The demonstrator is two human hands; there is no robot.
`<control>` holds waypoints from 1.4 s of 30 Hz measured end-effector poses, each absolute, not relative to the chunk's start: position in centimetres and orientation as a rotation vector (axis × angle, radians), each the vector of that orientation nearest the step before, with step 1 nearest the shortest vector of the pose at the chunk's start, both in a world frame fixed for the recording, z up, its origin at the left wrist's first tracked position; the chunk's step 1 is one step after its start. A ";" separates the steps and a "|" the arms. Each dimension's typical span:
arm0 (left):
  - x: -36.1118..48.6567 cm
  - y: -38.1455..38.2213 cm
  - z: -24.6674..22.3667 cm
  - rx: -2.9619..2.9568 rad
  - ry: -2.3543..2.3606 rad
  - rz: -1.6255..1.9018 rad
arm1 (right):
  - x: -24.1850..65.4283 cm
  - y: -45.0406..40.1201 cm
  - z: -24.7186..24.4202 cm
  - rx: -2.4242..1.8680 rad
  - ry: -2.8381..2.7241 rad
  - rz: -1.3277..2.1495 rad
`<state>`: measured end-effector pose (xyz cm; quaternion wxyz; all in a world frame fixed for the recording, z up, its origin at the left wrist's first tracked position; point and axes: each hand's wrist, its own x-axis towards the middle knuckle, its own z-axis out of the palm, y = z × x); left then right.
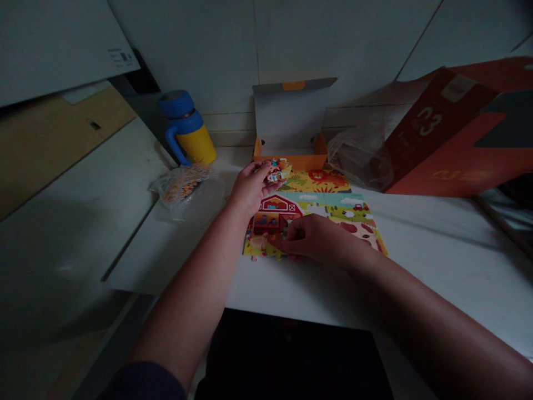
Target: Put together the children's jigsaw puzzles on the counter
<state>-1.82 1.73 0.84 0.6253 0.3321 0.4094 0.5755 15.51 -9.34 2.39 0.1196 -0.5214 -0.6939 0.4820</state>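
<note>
A colourful farm jigsaw puzzle [350, 214] lies on the white table, with a red barn, sheep and a cow pattern in its picture. My left hand [250, 186] is closed around several loose puzzle pieces [278, 170], held above the puzzle's upper left part. Over the puzzle's lower middle, my right hand [310, 236] has its fingers pinched together, touching or nearly touching the puzzle surface. Whatever is between those fingertips is hidden. Small piece tabs stick out along the near edge. Behind it lies a lion picture [327, 180], partly covered by my left hand.
An open orange box [308, 161] stands against the wall. On the left are a blue and yellow jug [194, 136] and a clear bag of cotton swabs [183, 189]. To the right, a crumpled plastic bag [362, 158] sits beside a large red box [441, 139].
</note>
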 end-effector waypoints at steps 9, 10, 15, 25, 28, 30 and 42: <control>-1.9 1.8 0.7 0.758 0.918 1.304 | 15.0 -9.4 2.6 -1.630 -2.248 1.085; -1.9 1.8 0.7 0.762 0.916 1.303 | 15.0 -9.5 2.6 -1.624 -2.262 1.062; -1.8 1.8 0.7 0.764 0.912 1.300 | 14.8 -9.8 2.5 -1.604 -2.315 0.940; -1.8 1.9 0.5 0.753 0.904 1.307 | 14.8 -9.9 2.3 -1.487 -2.331 0.813; -1.7 1.9 0.5 0.761 0.918 1.304 | 14.7 -10.1 2.2 -1.429 -2.404 0.771; -1.7 1.8 0.6 0.760 0.928 1.302 | 14.7 -10.2 2.1 -1.431 -2.434 0.751; -1.8 1.8 0.6 0.769 0.917 1.306 | 15.1 -9.6 2.7 -1.585 -2.312 0.660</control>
